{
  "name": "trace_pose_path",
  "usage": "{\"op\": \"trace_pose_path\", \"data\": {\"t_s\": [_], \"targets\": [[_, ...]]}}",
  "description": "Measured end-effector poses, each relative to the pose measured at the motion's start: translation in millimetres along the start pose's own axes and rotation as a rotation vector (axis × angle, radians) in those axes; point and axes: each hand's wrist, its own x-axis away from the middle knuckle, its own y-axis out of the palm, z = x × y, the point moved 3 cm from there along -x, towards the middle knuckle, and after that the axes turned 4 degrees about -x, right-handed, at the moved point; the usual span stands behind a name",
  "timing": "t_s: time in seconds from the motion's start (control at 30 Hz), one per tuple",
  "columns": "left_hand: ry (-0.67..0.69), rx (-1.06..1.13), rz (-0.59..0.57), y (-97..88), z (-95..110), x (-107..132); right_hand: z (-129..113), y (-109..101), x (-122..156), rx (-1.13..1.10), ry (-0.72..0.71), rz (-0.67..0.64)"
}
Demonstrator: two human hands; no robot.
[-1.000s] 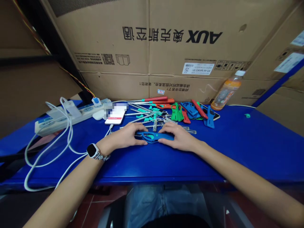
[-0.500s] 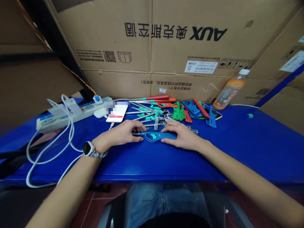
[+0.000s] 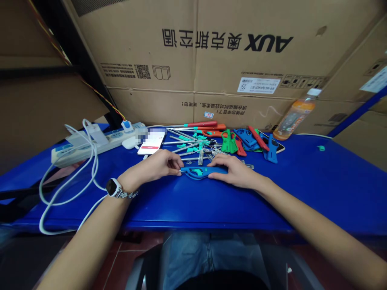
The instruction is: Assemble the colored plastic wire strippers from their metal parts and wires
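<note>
A blue long-necked lighter (image 3: 202,172) with a teal trigger lies level between my hands, just over the near side of the parts pile. My right hand (image 3: 236,172) is closed around its handle end, thumb below and fingers above. With thumb and fingertips, my left hand (image 3: 161,165) pinches the metal tube where it comes out of the blue body; the rest of the tube is hidden by the fingers. Just beyond are loose metal lighter tubes (image 3: 185,148), teal triggers and small clear fuel tanks (image 3: 200,157), jumbled together.
Blue, green and red lighter shells (image 3: 229,141) lie right of the pile, partly over a phone. Another phone (image 3: 152,141) and a white power strip (image 3: 116,139) with looping cables are at left. An orange drink bottle (image 3: 294,117) leans against the large cardboard box (image 3: 217,60) behind the blue table (image 3: 193,209).
My left fingers have shifted from around the metal tube to a tighter pinch close to the lighter's body. My right hand keeps its hold. The view has moved slightly.
</note>
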Motion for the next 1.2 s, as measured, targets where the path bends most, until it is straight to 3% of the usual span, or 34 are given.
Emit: {"op": "trace_pose_path", "data": {"t_s": [0.23, 0.53, 0.87, 1.2], "targets": [[-0.034, -0.025, 0.027, 1.0, -6.5, -2.4, 3.0, -1.5, 0.2, -0.02, 0.008, -0.01], [0.074, -0.049, 0.066, 5.1, -11.1, -1.4, 3.5, 1.9, 1.9, -0.08, 0.065, 0.025], [0.166, -0.1, 0.071, 6.7, -8.6, 1.2, 1.0, 9.5, 1.9, 0.076, 0.026, 0.055], [0.208, -0.157, 0.054, 7.4, -1.4, 12.9, 0.9, 9.4, 0.8, 0.085, 0.047, 0.029]]}}
